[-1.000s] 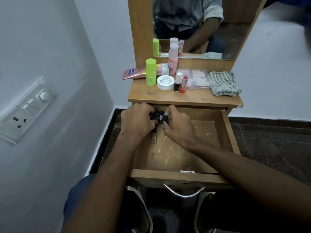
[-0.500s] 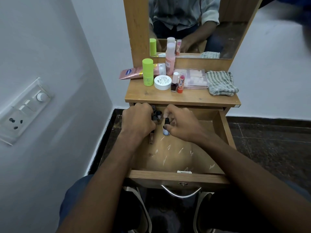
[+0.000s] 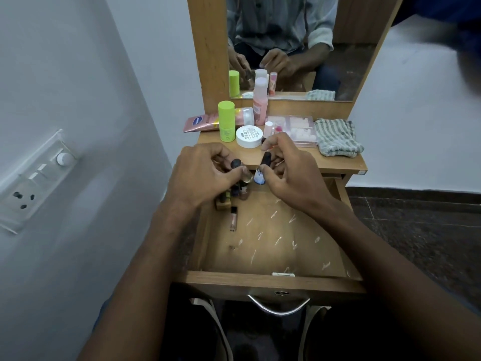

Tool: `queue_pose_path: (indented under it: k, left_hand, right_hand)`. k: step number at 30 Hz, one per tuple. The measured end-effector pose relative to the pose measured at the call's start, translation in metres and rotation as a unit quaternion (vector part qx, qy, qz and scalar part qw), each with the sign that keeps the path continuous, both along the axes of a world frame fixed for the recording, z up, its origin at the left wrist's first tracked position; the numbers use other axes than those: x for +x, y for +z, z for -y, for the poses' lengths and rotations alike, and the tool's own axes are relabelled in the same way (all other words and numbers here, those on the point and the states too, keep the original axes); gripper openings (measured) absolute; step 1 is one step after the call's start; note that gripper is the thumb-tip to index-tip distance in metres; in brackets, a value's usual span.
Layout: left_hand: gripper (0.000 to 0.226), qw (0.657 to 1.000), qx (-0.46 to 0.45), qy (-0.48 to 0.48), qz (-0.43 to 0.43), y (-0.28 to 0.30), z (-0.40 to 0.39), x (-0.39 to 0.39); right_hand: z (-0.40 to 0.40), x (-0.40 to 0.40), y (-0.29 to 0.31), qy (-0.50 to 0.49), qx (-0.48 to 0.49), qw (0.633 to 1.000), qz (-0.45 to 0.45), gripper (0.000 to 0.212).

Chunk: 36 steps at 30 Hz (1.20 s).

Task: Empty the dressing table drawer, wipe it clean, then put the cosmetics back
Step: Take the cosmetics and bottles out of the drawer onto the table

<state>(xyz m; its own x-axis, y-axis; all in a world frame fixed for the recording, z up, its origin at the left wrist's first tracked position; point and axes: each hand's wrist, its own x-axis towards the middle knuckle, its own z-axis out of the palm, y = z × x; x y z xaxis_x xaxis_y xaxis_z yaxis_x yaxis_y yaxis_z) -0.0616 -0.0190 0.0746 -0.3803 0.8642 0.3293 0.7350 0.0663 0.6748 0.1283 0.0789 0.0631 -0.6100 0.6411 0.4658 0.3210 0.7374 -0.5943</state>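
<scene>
Your head camera looks down at the open drawer of the dressing table, pulled out toward you, its wooden floor scratched with pale marks. Your left hand is raised over the far left corner of the drawer, fingers and thumb curled around a small bottle with a black cap. Your right hand is just beside it, pinching another small black-capped bottle with a white label; the two bottles are close together but apart. Below your left hand, a cluster of little bottles stands in the far left corner of the drawer, partly hidden by your fingers. Just nearer than the cluster, a slim clear tube with a dark cap lies flat on the drawer floor.

On the bench above the drawer, going left to right: a pink tube lying on its side, an upright lime-green stick, a white round jar, a tall pink bottle farther back, a small white-capped bottle, a clear flat case, and a folded striped cloth at the right end. The mirror behind them reflects your hands and the upright items. A switch panel sits on the wall to the left.
</scene>
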Motion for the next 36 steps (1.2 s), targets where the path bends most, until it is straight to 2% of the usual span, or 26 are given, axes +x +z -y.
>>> queue_pose_path:
  k: [4,6,12,16,21,27,32,36]
  left_hand:
    - [0.024,0.993,0.074,0.027,0.088,0.002,0.0,-0.028]
    - [0.024,0.991,0.089,0.035,0.098,0.001,-0.007,-0.036]
    - [0.028,0.992,0.098,0.085,0.004,-0.003,-0.026,-0.049]
    - [0.035,0.991,0.093,0.093,-0.031,-0.01,-0.032,-0.053]
    - [0.026,0.993,0.055,0.097,-0.024,-0.024,-0.037,-0.058]
    - [0.025,0.99,0.063,0.123,-0.011,-0.028,-0.042,-0.055]
    - [0.033,0.986,0.064,0.154,0.01,-0.027,-0.044,-0.05]
    - [0.029,0.983,0.051,0.178,0.015,-0.024,-0.046,-0.047]
  right_hand:
    - [0.004,-0.03,0.015,-0.017,0.009,1.0,-0.02,0.035]
    - [0.006,-0.051,0.019,-0.03,0.026,0.999,-0.019,0.036]
    - [0.001,-0.095,0.016,-0.071,0.057,0.996,0.017,0.039]
    - [-0.004,-0.103,0.01,-0.083,0.04,0.995,0.028,0.038]
    - [-0.006,-0.111,0.004,-0.105,0.014,0.994,-0.016,0.042]
    - [-0.003,-0.114,-0.005,-0.138,-0.023,0.99,-0.029,0.052]
    - [-0.003,-0.121,-0.007,-0.162,-0.035,0.985,-0.041,0.048]
    - [-0.001,-0.127,-0.009,-0.184,-0.04,0.981,-0.037,0.045]
